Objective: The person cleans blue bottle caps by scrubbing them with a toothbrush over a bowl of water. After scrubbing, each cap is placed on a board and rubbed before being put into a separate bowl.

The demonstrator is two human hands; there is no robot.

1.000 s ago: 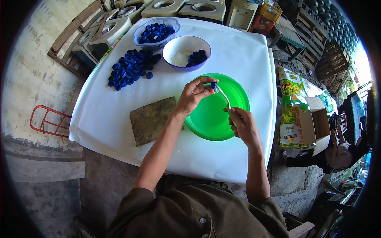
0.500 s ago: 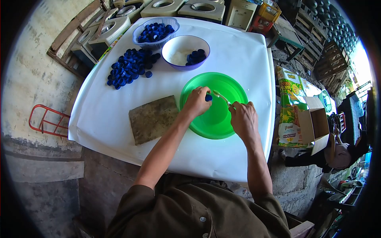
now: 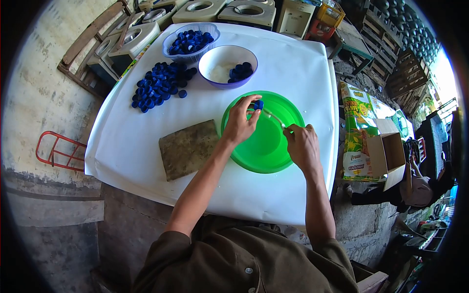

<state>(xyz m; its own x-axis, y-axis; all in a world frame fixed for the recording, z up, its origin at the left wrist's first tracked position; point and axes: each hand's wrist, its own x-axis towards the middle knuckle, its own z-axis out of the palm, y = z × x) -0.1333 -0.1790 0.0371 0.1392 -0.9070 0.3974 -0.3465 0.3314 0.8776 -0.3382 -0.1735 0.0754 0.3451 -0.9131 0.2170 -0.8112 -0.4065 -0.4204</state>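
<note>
My left hand pinches a blue bottle cap between thumb and fingers, over the green basin. A toothbrush is held by its handle in my right hand, at the basin's right rim. Its head points towards the cap and looks blurred. Behind the basin stands a white-and-purple bowl with several blue caps and some whitish liquid in it. A heap of loose blue caps lies on the white table to the left.
A lavender plastic basket full of blue caps stands at the back. Left of the basin lies a flat brown slab. An open cardboard box is beyond the table's right edge, with a person near it.
My left hand has risen slightly and turned, lifting the blue cap up and away from me. The toothbrush has shifted a little in my right hand's grip.
</note>
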